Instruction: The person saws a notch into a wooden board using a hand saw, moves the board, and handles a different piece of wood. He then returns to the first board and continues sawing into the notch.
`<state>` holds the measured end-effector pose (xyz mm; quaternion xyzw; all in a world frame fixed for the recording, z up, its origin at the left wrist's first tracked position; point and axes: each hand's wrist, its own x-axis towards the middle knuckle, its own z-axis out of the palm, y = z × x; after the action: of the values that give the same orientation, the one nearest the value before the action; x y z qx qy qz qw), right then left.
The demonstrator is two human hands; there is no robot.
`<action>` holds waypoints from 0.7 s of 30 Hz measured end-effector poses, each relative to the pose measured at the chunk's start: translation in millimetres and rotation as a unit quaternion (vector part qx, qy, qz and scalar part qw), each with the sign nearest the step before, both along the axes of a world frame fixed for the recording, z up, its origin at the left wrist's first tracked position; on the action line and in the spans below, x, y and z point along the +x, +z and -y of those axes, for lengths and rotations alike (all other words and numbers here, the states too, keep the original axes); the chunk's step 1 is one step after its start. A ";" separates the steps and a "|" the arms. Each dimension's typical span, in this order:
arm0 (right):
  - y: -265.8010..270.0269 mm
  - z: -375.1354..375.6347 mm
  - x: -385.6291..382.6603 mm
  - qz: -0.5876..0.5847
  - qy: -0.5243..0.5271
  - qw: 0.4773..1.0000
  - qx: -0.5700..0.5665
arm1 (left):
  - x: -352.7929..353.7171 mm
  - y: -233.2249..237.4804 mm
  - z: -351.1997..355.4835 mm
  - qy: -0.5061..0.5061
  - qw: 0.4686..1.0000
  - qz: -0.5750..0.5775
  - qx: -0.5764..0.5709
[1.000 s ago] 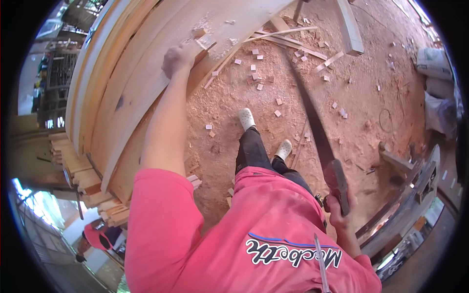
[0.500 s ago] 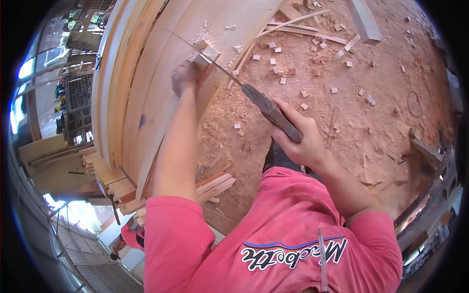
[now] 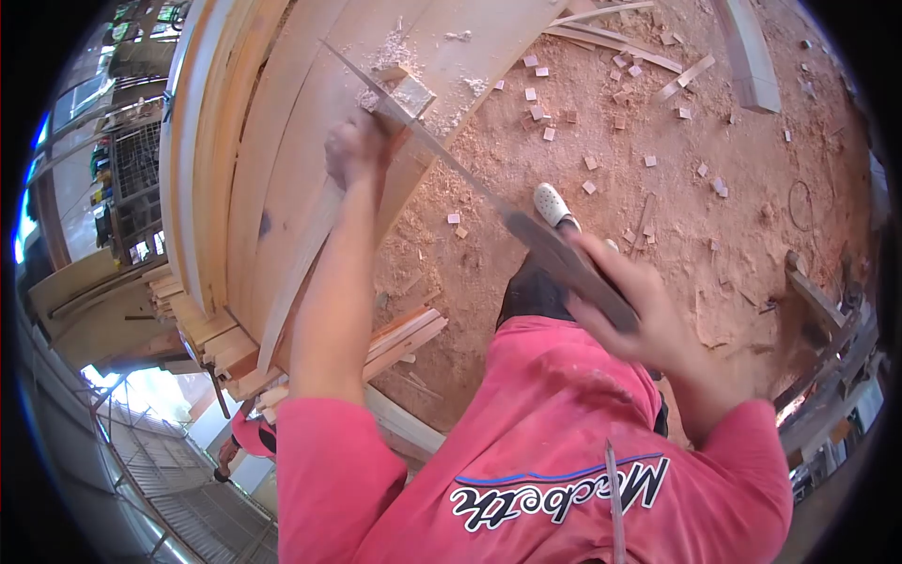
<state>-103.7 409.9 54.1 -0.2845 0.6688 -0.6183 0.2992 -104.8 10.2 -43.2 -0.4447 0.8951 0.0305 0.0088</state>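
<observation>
My right hand (image 3: 639, 305) is wrapped around the dark handle of a handsaw (image 3: 438, 150). The long thin blade slants up and left across a piece of wood (image 3: 414, 97), close to its pale squared end. Just behind the blade, my left hand (image 3: 355, 150) is closed on that piece of wood, with the fingertips partly hidden. Beneath it lies a wide wooden board (image 3: 310, 113) with sawdust (image 3: 395, 47) gathered around the cut end.
Small offcut blocks (image 3: 536, 111) and shavings litter the dirt floor (image 3: 583, 376). Stacked boards (image 3: 225, 348) stand at the left, and a thick timber (image 3: 749, 61) at the upper right. A shoe (image 3: 552, 203) shows below. Another person (image 3: 252, 435) is at the lower left.
My right hand has drawn the handsaw back toward my body, down and to the right. My left hand stays on the wood. A shoe has come into view.
</observation>
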 end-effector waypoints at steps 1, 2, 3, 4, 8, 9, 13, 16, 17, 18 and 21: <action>-12.1 44.8 -10.5 -0.045 -0.042 0.998 -0.028 | 4.1 -4.3 -0.4 -0.040 0.998 -0.016 -0.045; -19.5 95.9 -33.0 0.007 -0.003 1.000 0.007 | 5.9 1.4 -9.7 -0.037 0.999 -0.008 -0.037; -34.5 140.2 -45.6 -0.011 -0.041 0.997 -0.061 | 0.1 17.6 -23.6 0.031 0.999 -0.026 0.026; -26.7 148.3 -51.3 -0.004 -0.026 0.999 -0.024 | -8.9 30.9 -28.8 0.095 0.991 -0.053 0.081; -15.8 117.7 -41.9 0.069 -0.057 0.996 -0.006 | -15.5 28.7 -30.5 0.100 0.991 -0.059 0.064; -13.9 100.2 -31.2 0.062 -0.091 0.994 -0.008 | -14.5 31.6 -31.8 0.103 0.990 -0.051 0.078; -18.4 7.8 21.0 0.034 -0.183 0.982 0.017 | -9.3 31.3 -34.8 0.073 0.993 -0.059 0.073; -8.9 -18.1 29.0 0.062 -0.189 0.980 0.018 | -11.3 29.3 -36.2 0.076 0.993 -0.059 0.067; -6.6 -18.3 28.6 0.061 -0.183 0.981 0.011 | -9.4 30.7 -37.0 0.071 0.993 -0.054 0.077; -7.5 -12.6 24.3 0.057 -0.183 0.981 0.010 | -7.9 32.6 -37.0 0.066 0.993 -0.048 0.084; -17.3 27.3 6.8 -0.014 -0.116 0.993 0.016 | -6.2 36.4 -38.0 0.078 0.992 -0.041 0.094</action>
<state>-96.9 382.7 36.8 -0.2089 0.7110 -0.6342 0.2205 -111.0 48.3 -6.9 -0.5091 0.8502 0.1334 0.0119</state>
